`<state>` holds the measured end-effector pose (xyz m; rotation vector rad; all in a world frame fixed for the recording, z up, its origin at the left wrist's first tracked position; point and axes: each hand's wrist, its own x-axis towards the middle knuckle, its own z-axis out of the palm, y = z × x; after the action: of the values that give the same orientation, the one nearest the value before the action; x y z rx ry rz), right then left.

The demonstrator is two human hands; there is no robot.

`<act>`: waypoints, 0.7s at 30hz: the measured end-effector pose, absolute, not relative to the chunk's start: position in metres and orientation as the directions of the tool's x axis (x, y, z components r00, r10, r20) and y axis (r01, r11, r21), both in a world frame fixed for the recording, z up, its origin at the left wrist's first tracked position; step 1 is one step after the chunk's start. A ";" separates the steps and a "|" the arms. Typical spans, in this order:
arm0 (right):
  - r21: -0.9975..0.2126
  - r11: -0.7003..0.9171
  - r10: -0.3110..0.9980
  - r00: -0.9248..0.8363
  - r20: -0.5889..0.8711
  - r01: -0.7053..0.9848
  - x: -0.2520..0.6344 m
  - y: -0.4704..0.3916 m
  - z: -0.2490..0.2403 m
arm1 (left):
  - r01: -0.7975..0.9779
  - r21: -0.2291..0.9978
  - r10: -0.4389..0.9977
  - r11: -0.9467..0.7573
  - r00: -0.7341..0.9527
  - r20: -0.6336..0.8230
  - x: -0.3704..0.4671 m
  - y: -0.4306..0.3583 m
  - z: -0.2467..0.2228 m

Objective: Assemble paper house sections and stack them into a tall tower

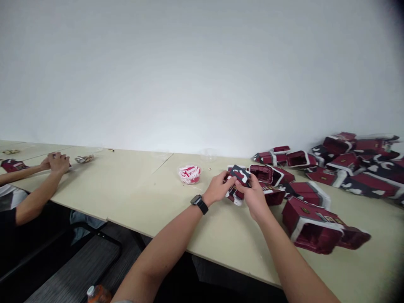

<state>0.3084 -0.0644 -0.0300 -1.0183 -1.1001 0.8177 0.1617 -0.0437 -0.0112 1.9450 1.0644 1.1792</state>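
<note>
Head view: left hand (218,188) and right hand (255,197) both grip a small model house (237,182) above the table (151,189). Clear round tub (189,174), just left of them, contains red-and-white pieces (190,172), probably small strips; too blurred to confirm.

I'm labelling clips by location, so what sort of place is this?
Probably a small craft workshop or hand-assembly room: a pile of near-identical dark red model houses, a clear tub of red-and-white pieces, and a co-worker's hands busy farther along the tables.
</note>
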 end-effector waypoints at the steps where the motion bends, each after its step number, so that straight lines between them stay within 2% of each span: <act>1: -0.949 0.316 0.916 0.265 0.300 -0.020 0.308 -0.064 -0.030 | 0.321 0.822 0.877 -0.470 0.272 0.395 0.161 -0.043 -0.011; 3: -0.961 0.274 0.926 0.263 0.271 0.025 0.306 -0.065 -0.030 | 0.304 0.839 0.887 -0.451 0.260 0.382 0.161 -0.043 -0.011; 10: -0.922 0.338 0.897 0.230 0.377 0.190 0.302 -0.066 -0.032 | 0.124 0.904 0.904 -0.409 0.188 0.383 0.168 -0.040 -0.018; 15: -0.896 0.373 0.885 0.197 0.421 0.241 0.299 -0.068 -0.033 | 0.159 0.908 0.921 -0.389 0.041 0.387 0.170 -0.033 -0.023; 17: -0.899 0.367 0.889 0.194 0.414 0.238 0.298 -0.067 -0.033 | 0.219 0.847 0.863 -0.484 -0.042 0.504 0.166 -0.033 -0.014; 20: -0.903 0.366 0.888 0.207 0.411 0.224 0.297 -0.066 -0.034 | 0.346 0.631 0.652 -0.695 -0.069 0.755 0.157 -0.051 0.023; 21: -0.903 0.369 0.884 0.216 0.415 0.221 0.297 -0.066 -0.034 | 0.349 0.578 0.599 -0.738 -0.057 0.799 0.154 -0.063 0.042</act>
<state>0.2968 -0.0659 -0.0342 -1.1342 -1.3027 0.6325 0.1541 -0.0631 0.0420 2.0114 1.0315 1.8884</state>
